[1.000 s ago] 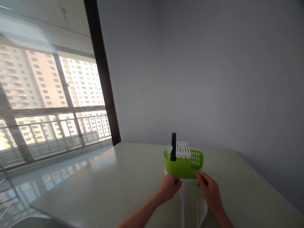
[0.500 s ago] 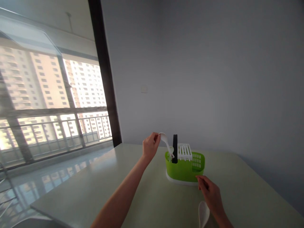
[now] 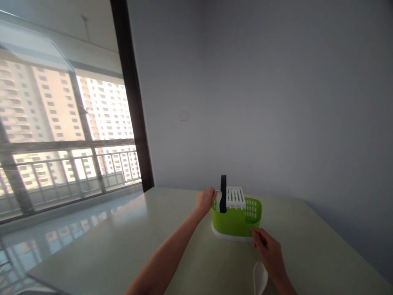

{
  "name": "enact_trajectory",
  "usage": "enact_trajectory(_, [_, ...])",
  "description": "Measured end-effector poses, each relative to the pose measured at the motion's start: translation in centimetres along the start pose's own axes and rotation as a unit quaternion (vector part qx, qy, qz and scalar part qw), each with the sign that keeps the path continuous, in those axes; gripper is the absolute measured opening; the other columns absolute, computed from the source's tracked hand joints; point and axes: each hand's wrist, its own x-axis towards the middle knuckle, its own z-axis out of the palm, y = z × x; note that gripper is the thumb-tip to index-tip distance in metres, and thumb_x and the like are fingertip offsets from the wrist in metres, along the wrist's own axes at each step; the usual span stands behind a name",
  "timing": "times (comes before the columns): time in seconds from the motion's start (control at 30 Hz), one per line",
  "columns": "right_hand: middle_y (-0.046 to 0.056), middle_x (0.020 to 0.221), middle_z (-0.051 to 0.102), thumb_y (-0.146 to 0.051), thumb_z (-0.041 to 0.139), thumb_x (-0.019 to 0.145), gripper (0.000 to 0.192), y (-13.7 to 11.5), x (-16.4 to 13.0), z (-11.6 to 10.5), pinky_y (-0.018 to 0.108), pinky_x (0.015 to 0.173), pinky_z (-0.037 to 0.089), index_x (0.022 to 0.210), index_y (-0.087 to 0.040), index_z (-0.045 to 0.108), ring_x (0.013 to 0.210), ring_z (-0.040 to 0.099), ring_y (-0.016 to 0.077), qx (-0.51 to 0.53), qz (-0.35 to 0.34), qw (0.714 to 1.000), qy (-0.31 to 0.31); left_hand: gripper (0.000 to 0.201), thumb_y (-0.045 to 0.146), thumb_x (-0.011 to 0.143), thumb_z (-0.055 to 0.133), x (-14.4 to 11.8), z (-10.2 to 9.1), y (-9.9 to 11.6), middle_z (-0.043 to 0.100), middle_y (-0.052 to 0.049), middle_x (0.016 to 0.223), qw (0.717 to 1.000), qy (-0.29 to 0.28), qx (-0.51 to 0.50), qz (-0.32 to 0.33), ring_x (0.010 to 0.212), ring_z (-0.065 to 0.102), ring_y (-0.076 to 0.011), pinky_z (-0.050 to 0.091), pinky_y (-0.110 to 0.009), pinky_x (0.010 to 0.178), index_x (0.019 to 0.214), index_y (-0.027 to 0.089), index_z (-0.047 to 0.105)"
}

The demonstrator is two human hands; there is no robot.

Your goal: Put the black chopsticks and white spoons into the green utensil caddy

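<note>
A green basket [image 3: 230, 223] with a white base stands on the table. My left hand [image 3: 206, 200] is closed on the bowl end of a white spoon [image 3: 218, 197] at the basket's left compartment. The spoon's handle points down inside, and its lower end is hidden. Just right of it, black chopsticks [image 3: 223, 190] stand upright in the basket. My right hand [image 3: 266, 245] is closed by the basket's lower front right, with nothing visible in its fingers; whether it touches the wall I cannot tell. Another white spoon [image 3: 260, 276] lies on the table beside the right wrist.
A white slatted rack [image 3: 236, 197] sits across the basket's top. The pale table [image 3: 129, 237] reaches to the grey wall [image 3: 260, 102] at the back. On the left is a large window [image 3: 67, 123] with a dark frame.
My left hand has moved down and to the right, lowering the spoon into the basket's left part. My right hand has stayed nearly in place. The whole view has shifted slightly.
</note>
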Motion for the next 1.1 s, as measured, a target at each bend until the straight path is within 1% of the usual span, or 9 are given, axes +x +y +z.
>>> enact_trajectory(0.23, [-0.003,0.057,0.054,-0.053,0.044,0.079,0.039,0.2,0.1,0.2,0.027,0.056,0.039,0.091,-0.020,0.061,0.056,0.052,0.0145,-0.009,0.003,1.000,0.000,0.030,0.040,0.089,0.034,0.4,0.6,0.2,0.069,-0.006,0.082,0.999,-0.019,0.011,-0.029,0.076,0.064,-0.0206,0.040,-0.027,0.061,0.090,0.021,0.057])
enact_trajectory(0.37, [-0.003,0.056,0.053,-0.052,0.043,0.080,0.039,0.2,0.2,0.2,0.026,0.056,0.039,0.091,-0.019,0.061,0.055,0.051,0.0142,-0.002,0.002,1.000,0.002,0.027,0.041,0.088,0.036,0.1,-0.3,0.5,0.069,-0.004,0.085,0.999,-0.003,0.003,-0.040,0.077,0.063,-0.0191,0.038,-0.025,0.060,0.092,0.022,0.055])
enact_trajectory(0.5, [-0.004,0.057,0.053,-0.052,0.045,0.079,0.038,-0.3,0.2,-0.3,0.026,0.055,0.038,0.091,-0.019,0.060,0.055,0.050,0.0136,0.028,0.009,0.999,0.018,0.026,0.043,0.089,0.034,-2.7,-1.8,1.6,0.066,0.001,0.093,0.996,0.058,-0.057,-0.020,0.081,0.061,-0.0138,0.035,-0.022,0.061,0.097,0.025,0.051])
enact_trajectory(0.6, [-0.003,0.057,0.053,-0.051,0.046,0.078,0.038,-0.6,0.4,-0.7,0.026,0.054,0.038,0.091,-0.018,0.060,0.055,0.050,0.0136,0.056,0.017,0.998,0.034,0.025,0.041,0.089,0.035,-6.7,-1.4,3.4,0.066,0.004,0.082,0.984,0.075,-0.159,0.012,0.072,0.059,-0.0107,0.034,-0.021,0.060,0.088,0.024,0.054])
enact_trajectory(0.67, [-0.004,0.057,0.052,-0.051,0.047,0.078,0.038,-0.7,0.5,-1.0,0.026,0.053,0.038,0.090,-0.018,0.060,0.055,0.049,0.0135,0.060,0.023,0.997,0.044,0.023,0.038,0.087,0.038,-9.6,-0.1,4.9,0.066,0.005,0.075,0.978,0.018,-0.207,0.032,0.066,0.058,-0.0096,0.035,-0.021,0.058,0.084,0.024,0.056])
enact_trajectory(0.77, [-0.004,0.057,0.052,-0.050,0.047,0.078,0.036,-0.6,0.6,-1.3,0.026,0.055,0.038,0.089,-0.018,0.060,0.056,0.049,0.0131,0.052,0.029,0.997,0.050,0.022,0.041,0.082,0.046,-13.1,2.7,7.3,0.069,0.004,0.073,0.963,-0.112,-0.239,0.059,0.064,0.060,-0.0122,0.037,-0.023,0.059,0.087,0.026,0.061])
enact_trajectory(0.9, [-0.004,0.056,0.052,-0.051,0.046,0.078,0.037,-0.5,0.7,-1.5,0.026,0.055,0.039,0.089,-0.019,0.060,0.055,0.049,0.0135,0.046,0.037,0.997,0.052,0.039,0.053,0.071,0.054,-14.7,5.6,10.2,0.071,-0.001,0.080,0.934,-0.249,-0.244,0.076,0.078,0.064,-0.0211,0.044,-0.031,0.068,0.100,0.029,0.063])
enact_trajectory(0.97, [-0.004,0.056,0.052,-0.051,0.046,0.078,0.038,-0.5,0.7,-1.5,0.026,0.054,0.038,0.090,-0.018,0.060,0.054,0.048,0.0135,0.046,0.040,0.997,0.054,0.040,0.051,0.069,0.055,-14.6,6.2,11.2,0.072,-0.003,0.084,0.925,-0.289,-0.233,0.077,0.082,0.064,-0.0237,0.045,-0.033,0.070,0.100,0.028,0.064])
enact_trajectory(1.1, [-0.005,0.056,0.052,-0.051,0.046,0.078,0.037,-0.2,0.7,-1.4,0.026,0.056,0.039,0.089,-0.019,0.059,0.055,0.049,0.0132,0.045,0.042,0.997,0.053,0.032,0.044,0.068,0.055,-14.3,6.6,11.9,0.071,-0.003,0.086,0.917,-0.314,-0.232,0.079,0.080,0.063,-0.0234,0.045,-0.031,0.065,0.093,0.028,0.067])
